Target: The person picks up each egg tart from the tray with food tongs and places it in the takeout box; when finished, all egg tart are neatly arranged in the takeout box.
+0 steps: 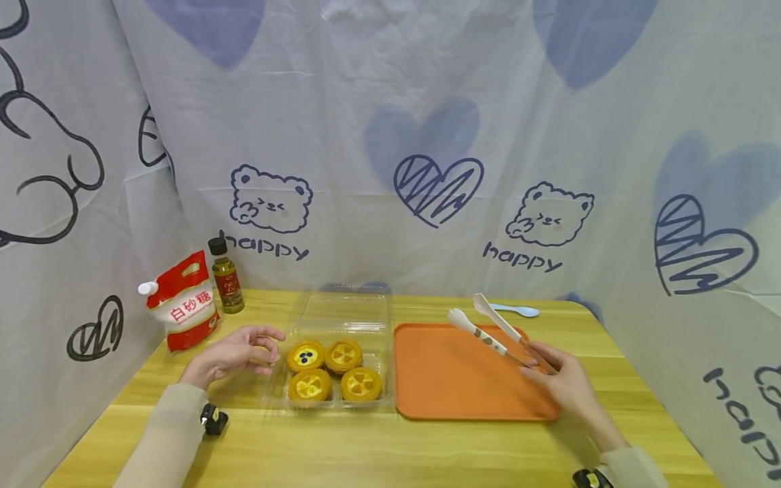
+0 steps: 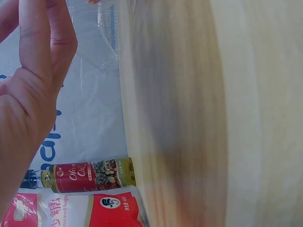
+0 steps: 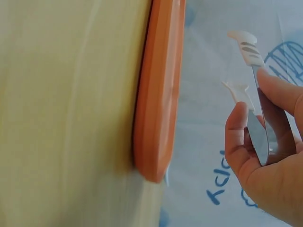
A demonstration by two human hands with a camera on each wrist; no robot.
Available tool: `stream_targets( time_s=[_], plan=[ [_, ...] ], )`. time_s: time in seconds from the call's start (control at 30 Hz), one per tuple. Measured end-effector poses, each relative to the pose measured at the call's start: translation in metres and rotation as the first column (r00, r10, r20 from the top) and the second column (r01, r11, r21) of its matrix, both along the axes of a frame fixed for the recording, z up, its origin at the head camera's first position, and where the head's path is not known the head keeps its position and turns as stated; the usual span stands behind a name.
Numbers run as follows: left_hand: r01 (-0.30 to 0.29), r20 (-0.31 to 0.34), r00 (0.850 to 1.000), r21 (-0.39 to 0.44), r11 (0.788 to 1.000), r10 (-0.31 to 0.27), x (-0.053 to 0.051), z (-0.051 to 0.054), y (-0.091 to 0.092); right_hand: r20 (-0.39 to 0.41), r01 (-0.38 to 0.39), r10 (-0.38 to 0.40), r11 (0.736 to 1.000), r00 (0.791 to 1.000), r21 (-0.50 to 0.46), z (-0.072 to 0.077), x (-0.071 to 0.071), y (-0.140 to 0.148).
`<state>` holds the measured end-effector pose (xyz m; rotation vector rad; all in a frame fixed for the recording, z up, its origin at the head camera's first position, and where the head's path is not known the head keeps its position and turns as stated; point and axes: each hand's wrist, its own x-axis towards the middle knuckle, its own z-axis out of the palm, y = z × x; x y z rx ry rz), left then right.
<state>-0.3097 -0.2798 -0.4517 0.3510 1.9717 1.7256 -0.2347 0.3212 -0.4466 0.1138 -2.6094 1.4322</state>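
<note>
My right hand (image 1: 564, 385) grips a pair of tongs (image 1: 509, 329) with white tips and metal arms, raised over the right part of an orange tray (image 1: 439, 379). In the right wrist view, thumb and fingers pinch the metal arms of the tongs (image 3: 267, 118), whose tips stand apart. My left hand (image 1: 239, 354) hovers with loosely bent fingers at the left side of a clear plastic box (image 1: 344, 312), holding nothing. Several egg tarts sit in the box; one tart (image 1: 305, 356) bears dark berries, while another tart (image 1: 361, 385) has yellow pieces on top. The box's lid is raised at the back.
At the back left stand a red and white sugar bag (image 1: 186, 301) with a white spout and an olive oil bottle (image 1: 227, 278). A pale blue spoon (image 1: 518, 310) lies behind the tray. Patterned cloth (image 1: 342, 224) hangs around the wooden table (image 1: 342, 451).
</note>
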Motion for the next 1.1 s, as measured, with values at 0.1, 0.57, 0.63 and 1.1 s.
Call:
stream_targets(
  time_s=[0.1,0.57,0.63,1.1],
  plan=[
    [-0.001,-0.003,1.000,-0.001,1.000,0.001,0.001,0.000,0.000,0.004,0.018,-0.018,0.999,1.000,-0.046,-0.002,0.002,0.006],
    [-0.009,0.010,1.000,-0.006,1.000,0.009,0.001,0.002,0.000,0.065,0.111,-0.102,0.984,0.993,-0.143,-0.012,0.005,0.032],
    [-0.009,0.014,1.000,-0.008,1.000,0.009,0.001,0.002,0.000,0.070,0.114,-0.104,0.982,0.992,-0.154,-0.013,0.006,0.035],
    [-0.011,0.024,1.000,-0.007,1.000,0.011,0.001,0.003,0.000,0.110,0.163,-0.144,0.968,0.983,-0.191,-0.020,0.014,0.054]
  ],
)
